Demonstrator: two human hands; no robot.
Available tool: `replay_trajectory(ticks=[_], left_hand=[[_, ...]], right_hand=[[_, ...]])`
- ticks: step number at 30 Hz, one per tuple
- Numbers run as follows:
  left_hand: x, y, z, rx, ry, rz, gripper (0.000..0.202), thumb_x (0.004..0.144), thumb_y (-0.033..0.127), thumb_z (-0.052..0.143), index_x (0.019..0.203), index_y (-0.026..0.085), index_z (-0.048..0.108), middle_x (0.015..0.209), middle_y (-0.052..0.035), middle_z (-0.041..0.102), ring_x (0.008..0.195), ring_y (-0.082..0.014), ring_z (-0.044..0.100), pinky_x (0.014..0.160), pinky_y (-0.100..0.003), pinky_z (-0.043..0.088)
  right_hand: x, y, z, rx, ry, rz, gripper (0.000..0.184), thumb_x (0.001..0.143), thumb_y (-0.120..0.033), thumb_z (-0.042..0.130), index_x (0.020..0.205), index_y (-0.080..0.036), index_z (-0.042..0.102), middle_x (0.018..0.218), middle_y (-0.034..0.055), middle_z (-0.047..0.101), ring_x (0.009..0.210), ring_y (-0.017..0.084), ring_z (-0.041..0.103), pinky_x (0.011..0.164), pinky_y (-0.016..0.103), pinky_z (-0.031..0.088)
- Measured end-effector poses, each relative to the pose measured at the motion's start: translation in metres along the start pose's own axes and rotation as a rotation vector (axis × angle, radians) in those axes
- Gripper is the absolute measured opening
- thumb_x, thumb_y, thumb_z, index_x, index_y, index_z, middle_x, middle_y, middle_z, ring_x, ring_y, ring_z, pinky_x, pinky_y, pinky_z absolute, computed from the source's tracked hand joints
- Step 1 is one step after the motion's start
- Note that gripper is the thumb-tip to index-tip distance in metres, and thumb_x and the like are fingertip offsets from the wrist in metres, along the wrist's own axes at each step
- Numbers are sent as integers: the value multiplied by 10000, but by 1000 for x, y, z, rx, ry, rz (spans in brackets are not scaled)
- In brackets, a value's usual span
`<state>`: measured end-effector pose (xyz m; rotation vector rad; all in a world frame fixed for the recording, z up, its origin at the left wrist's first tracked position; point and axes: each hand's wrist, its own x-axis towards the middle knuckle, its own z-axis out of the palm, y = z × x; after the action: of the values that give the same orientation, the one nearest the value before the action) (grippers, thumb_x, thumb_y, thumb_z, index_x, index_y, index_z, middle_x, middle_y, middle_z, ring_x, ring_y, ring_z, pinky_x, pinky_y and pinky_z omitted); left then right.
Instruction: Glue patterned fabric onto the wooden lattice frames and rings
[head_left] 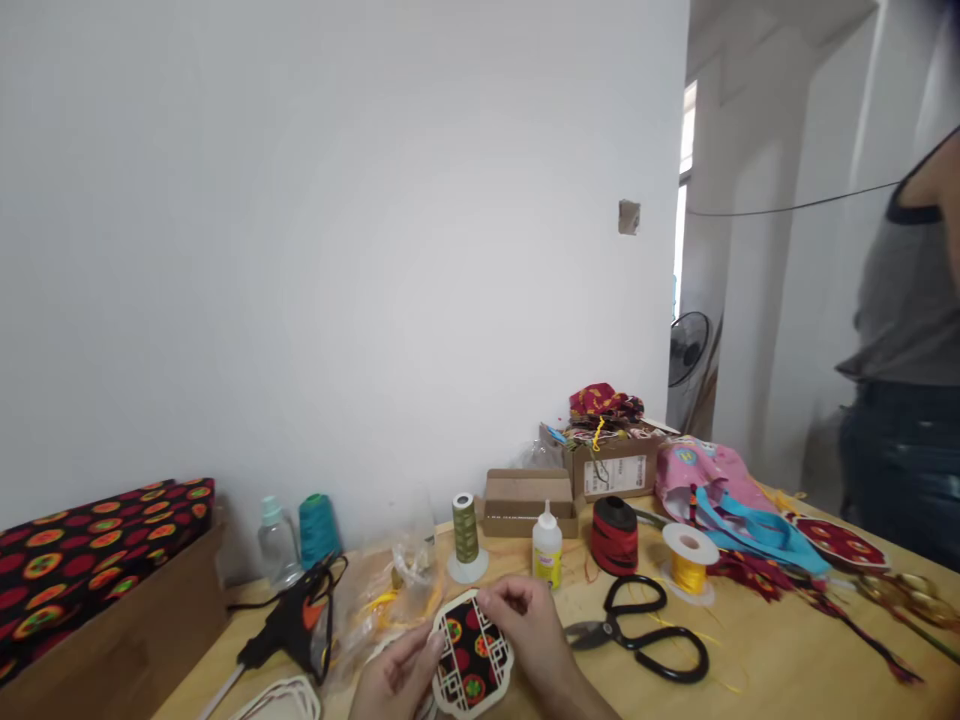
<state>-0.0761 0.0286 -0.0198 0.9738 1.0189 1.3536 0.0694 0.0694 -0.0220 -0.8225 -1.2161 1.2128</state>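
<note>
Between my two hands is a lattice-edged plaque point(471, 655) with a pale rim and black fabric patterned in red, green and orange. My left hand point(399, 675) grips its left edge, thumb on the front. At its upper right edge, the fingers of my right hand point(529, 630) pinch the rim. Just right of that hand lie black-handled scissors point(637, 630) on the wooden table point(780, 660). A glue bottle point(547, 548) with a yellow label stands behind the hands. To the left rests a black and orange glue gun point(292, 625).
A box with patterned fabric point(105, 570) stands at left. Thread spools, teal point(319, 530), green point(466, 535), red point(615, 535) and yellow point(688, 565), line the back. An open cardboard box point(529, 500) is near the wall. Blue ribbon point(772, 535) lies at right. A person point(907, 330) stands beyond.
</note>
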Motion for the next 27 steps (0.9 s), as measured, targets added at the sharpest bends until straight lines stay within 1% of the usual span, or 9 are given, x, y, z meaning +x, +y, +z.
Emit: replay_trajectory(ticks=[3,5,8,10,12,17,22,24,27], left_hand=[[-5,2,-1,-38,16,-36,351,555,432,731,813,195,710,765,-23,732,789,-237,664,754,-361,521],[-7,4,-2,-21,31,-35,365,546,445,731,808,191,712,756,-27,734,763,-235,667,737,-354,526],[-11,4,-2,81,130,92,368,505,477,737,750,203,721,735,-18,736,739,-232,668,705,-323,535],[-12,2,-1,163,203,197,339,499,482,735,704,213,723,737,-11,736,726,-224,666,688,-292,537],[-13,-1,-1,239,223,264,320,544,494,703,697,213,719,753,-11,736,718,-216,666,675,-274,539],[-9,-3,-3,409,101,328,299,652,471,623,745,200,711,806,-33,734,753,-218,670,680,-270,543],[-12,3,-7,539,75,408,147,653,368,650,713,255,721,756,-11,737,724,-187,672,671,-206,528],[-16,8,-8,611,70,496,107,676,334,635,713,271,714,735,6,735,707,-164,671,662,-174,516],[-22,17,-8,791,43,737,113,746,263,574,766,284,684,736,37,729,677,-118,668,636,-126,499]], right_hand=[[-4,2,2,-33,-62,-14,376,565,-488,696,517,-120,633,467,13,568,444,94,457,470,218,358],[-7,3,3,-68,-89,-31,350,593,-467,684,567,-118,665,500,34,599,452,107,481,472,226,371],[-11,-1,3,-125,-109,-104,285,624,-415,675,676,-137,704,629,70,657,552,152,555,538,261,424],[-12,-5,3,-161,-123,-181,219,629,-373,680,675,-162,713,674,68,663,635,174,579,605,275,443],[-12,-9,3,-195,-122,-252,166,642,-343,675,644,-181,712,657,53,652,660,177,581,633,274,445],[-14,-6,5,-279,-57,-375,161,690,-318,644,618,-182,691,582,36,614,596,168,561,576,270,438],[-21,-6,10,-338,-76,-542,184,720,-335,623,625,-189,680,560,28,598,583,163,544,569,268,414],[-24,-11,13,-359,-88,-611,154,741,-299,612,644,-197,675,561,22,598,583,154,540,578,263,409],[-27,-19,14,-422,-89,-735,103,765,-249,600,695,-207,662,571,13,602,580,144,541,582,258,414]])
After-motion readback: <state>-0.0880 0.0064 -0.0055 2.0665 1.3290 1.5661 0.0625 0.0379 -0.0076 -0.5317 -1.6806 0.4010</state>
